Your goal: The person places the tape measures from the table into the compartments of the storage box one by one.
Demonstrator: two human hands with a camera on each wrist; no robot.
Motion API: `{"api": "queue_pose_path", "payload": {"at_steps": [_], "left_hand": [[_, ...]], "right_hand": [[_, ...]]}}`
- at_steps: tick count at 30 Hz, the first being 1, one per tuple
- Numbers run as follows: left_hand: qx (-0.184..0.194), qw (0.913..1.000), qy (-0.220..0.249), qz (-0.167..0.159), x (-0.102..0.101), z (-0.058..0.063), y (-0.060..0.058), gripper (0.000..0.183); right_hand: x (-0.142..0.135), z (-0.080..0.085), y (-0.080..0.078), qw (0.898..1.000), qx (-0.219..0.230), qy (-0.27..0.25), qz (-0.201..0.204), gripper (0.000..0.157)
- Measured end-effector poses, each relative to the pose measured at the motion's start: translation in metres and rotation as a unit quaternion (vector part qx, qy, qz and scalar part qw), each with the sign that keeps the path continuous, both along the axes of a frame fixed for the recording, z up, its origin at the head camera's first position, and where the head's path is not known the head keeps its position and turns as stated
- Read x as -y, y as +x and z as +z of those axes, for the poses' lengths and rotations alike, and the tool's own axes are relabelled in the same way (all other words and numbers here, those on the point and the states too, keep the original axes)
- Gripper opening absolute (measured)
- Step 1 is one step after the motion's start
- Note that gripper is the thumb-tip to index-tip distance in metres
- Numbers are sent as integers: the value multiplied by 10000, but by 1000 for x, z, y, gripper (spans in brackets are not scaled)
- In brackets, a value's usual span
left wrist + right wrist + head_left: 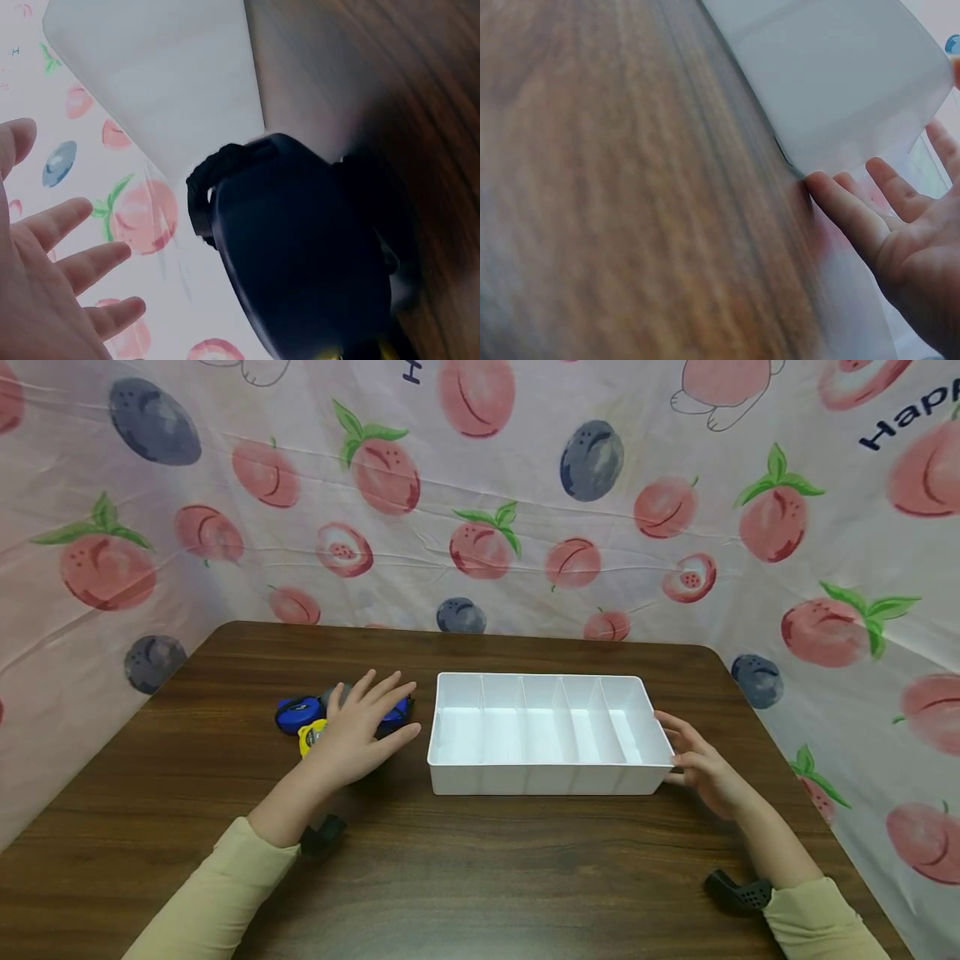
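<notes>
A white box [551,780], divided into several narrow compartments with nothing in them, stands on the table. At its right end is my right hand [708,774], fingers loosely bent and fingertips right at the end wall; the right wrist view shows the thumb by the box's lower corner. My left hand [348,745] hovers with spread fingers left of the box, holding nothing. Beneath and behind it lie a blue tape measure [298,713], a yellow tape measure [310,737] and another blue one [395,716], partly hidden. A dark rounded case [300,247] with a black strap looms close in the left wrist view.
The brown wooden table [525,877] ends at a fruit-printed cloth [517,485] hanging behind and along both sides. Black wrist-worn pieces [738,893] sit below the hands, by the sleeves.
</notes>
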State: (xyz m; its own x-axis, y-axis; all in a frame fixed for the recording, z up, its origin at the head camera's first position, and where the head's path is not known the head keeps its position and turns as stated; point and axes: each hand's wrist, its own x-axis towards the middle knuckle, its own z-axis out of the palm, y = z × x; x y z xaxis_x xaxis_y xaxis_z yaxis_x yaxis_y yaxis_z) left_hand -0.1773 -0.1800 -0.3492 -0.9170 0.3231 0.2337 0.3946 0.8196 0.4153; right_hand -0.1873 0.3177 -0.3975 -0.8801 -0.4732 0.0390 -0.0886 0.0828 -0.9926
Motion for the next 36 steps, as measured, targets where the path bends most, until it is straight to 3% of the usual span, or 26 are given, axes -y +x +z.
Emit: {"api": "queue_pose_path", "payload": {"at_steps": [12,36], "left_hand": [[-19,9992,-388,115,16,6,-2,72],[78,9978,-508,420,55,7,-1,79]], "right_hand": [[-1,-1,-1,10000,-1,-42,41,60],[0,-3,6,10000,-34,-11,65,61]]}}
